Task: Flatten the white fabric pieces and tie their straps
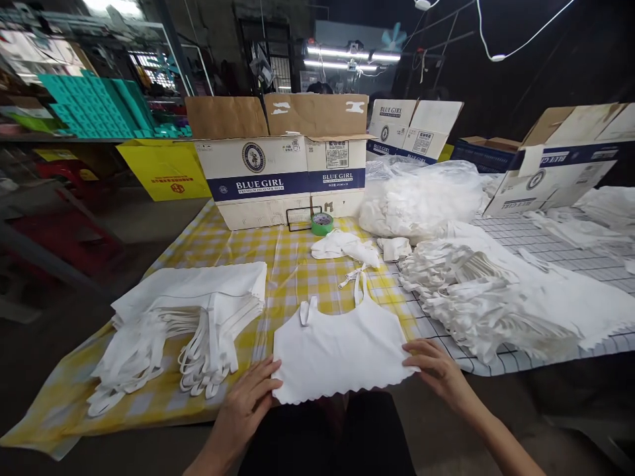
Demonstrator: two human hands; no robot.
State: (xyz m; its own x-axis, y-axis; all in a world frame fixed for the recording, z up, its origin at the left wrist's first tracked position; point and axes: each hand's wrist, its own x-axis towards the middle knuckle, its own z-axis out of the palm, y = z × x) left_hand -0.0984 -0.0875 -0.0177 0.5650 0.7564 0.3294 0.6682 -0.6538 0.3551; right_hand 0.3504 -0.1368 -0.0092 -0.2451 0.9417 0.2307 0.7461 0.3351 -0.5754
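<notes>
Your left hand [251, 393] pinches the lower left corner of the white top [340, 350], and your right hand [439, 370] grips its lower right side; the top lies between them at the near edge of the tabletop [278, 248], its scalloped hem towards you. This piece looks nearly flat, the body spread out; the straps seem the part not yet in order, the right one stretching away from you and the left one bent into a loop. To your left sits a fairly even stack of white garments [198, 297], straps hanging together; to your right is a looser, larger heap of white garments [476, 291]; judging by the two, the work is partway through, though you cannot tell from this view which pile is finished.

Just beyond the top lies a small white bundle [342, 246], close to the far strap and the likeliest thing to crowd it; behind that stand a green tape roll [322, 226] and a Blue Girl carton [253, 178], with a bulging plastic bag [421, 195] beside it; these leave your hands unobstructed.
</notes>
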